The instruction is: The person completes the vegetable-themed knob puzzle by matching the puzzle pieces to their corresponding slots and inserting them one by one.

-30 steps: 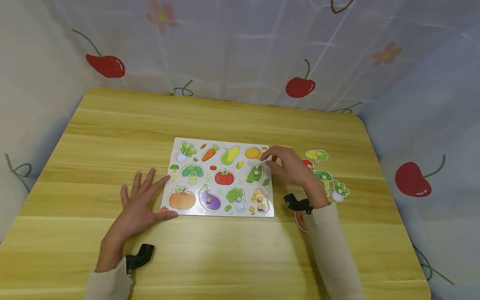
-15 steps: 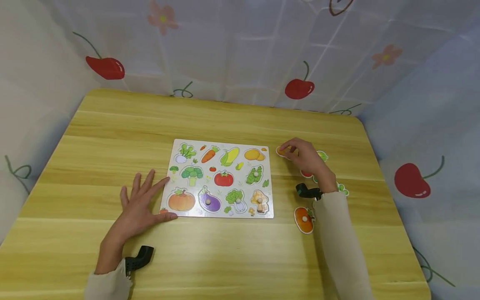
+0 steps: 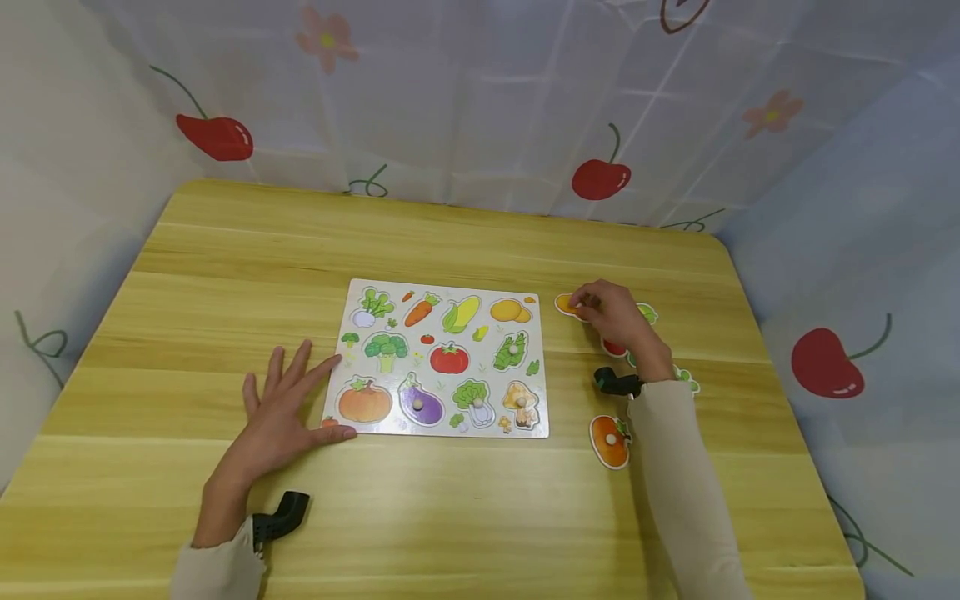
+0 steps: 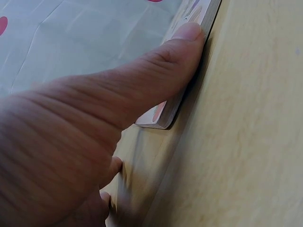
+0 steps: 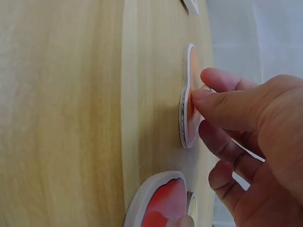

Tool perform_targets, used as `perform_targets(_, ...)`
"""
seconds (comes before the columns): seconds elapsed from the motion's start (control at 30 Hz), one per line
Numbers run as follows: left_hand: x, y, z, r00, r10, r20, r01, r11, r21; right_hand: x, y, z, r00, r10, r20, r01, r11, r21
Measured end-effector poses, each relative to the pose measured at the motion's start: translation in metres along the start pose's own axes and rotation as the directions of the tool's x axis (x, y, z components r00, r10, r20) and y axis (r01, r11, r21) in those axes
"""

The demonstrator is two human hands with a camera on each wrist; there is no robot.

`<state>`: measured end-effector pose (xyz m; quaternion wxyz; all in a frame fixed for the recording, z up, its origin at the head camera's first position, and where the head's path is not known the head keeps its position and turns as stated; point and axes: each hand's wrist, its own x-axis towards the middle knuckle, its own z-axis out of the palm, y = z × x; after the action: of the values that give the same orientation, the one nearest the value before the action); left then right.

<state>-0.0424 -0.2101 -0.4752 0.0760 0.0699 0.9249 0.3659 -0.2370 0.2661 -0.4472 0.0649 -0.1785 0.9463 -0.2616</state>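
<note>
My right hand (image 3: 618, 317) pinches the small knob of an orange-yellow potato puzzle piece (image 3: 564, 305) just right of the board. In the right wrist view thumb and forefinger meet at the knob, with the potato piece (image 5: 191, 130) close over the wood. My left hand (image 3: 273, 425) is spread at the board's left side, its thumb lying on the front left corner. The vegetable peg board (image 3: 483, 372) carries knobbed asparagus (image 3: 510, 352), eggplant (image 3: 427, 408), bok choy (image 3: 472, 390) and mushroom (image 3: 517, 392) pieces. Its potato recess (image 3: 510, 311) shows a printed picture.
Below the right hand lies a pumpkin piece (image 3: 602, 450). A red tomato piece (image 3: 612, 348) and several other pieces, such as the one with green leaves (image 3: 688, 380), are partly hidden under the right hand and wrist. A printed curtain (image 3: 450, 125) hangs behind the table (image 3: 450, 517).
My right hand has moved right, from the board's potato recess to the loose potato piece, uncovering the recess and the pumpkin piece. My left hand has stayed in place.
</note>
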Motion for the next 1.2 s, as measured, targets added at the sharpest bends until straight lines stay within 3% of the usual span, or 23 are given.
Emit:
perform_targets(0.5,0.002,0.004,-0.001,1.0,0.005,0.006,-0.005,1.0,-0.004,0.004,-0.011,0.004,0.997,-0.052,-0.051,0.051,0.998,-0.022)
perform_targets(0.77,0.001,0.003,-0.002,1.0,0.002,0.005,-0.002,1.0,0.001,0.01,-0.036,0.015,0.997,-0.064,0.034,0.064,0.998,0.003)
perform_targets(1.0,0.0,0.004,-0.002,1.0,0.007,-0.002,-0.007,1.0,-0.001,0.018,-0.048,0.027,0.987,-0.141,0.073,0.141,0.99,0.004)
perform_targets(1.2,-0.001,0.004,-0.001,1.0,0.013,-0.008,-0.013,1.0,-0.002,0.023,-0.067,0.032,0.982,-0.149,0.118,0.151,0.988,-0.008)
